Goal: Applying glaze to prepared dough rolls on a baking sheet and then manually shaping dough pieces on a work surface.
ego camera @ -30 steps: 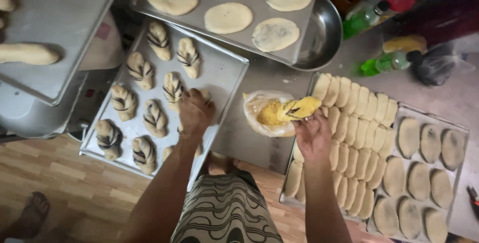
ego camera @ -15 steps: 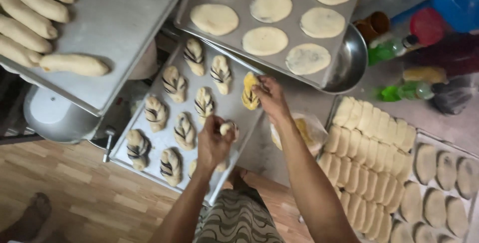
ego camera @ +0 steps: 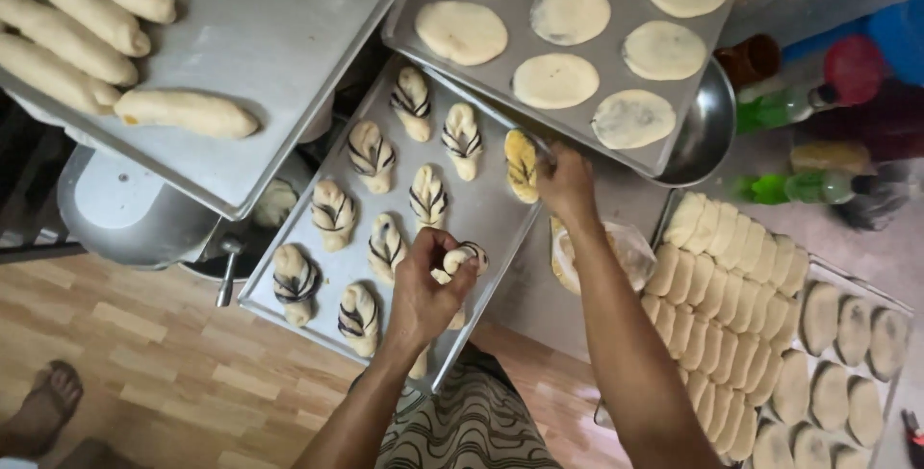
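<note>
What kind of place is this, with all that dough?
Probably a small bakery or a home baking spot. Metal trays hold raw dough: twisted striped rolls, flat rounds, long loaves. The left hand holds one twisted roll and the right hand sets a yellow piece down.

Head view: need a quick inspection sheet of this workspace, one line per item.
Surface: wooden floor with metal trays on it.
Job's things: middle tray holds twisted dark-striped dough pieces; yellow-filled twist at its right edge.
Clutter: tray of flat dough rounds, tray of long rolls, tray of folded pieces, metal bowl, green bottles.
Hands: left hand grips a striped twist; right hand touches the yellow-filled twist.
Cables: nothing seen.
Surroundings: another person's sandalled foot at lower left.
</note>
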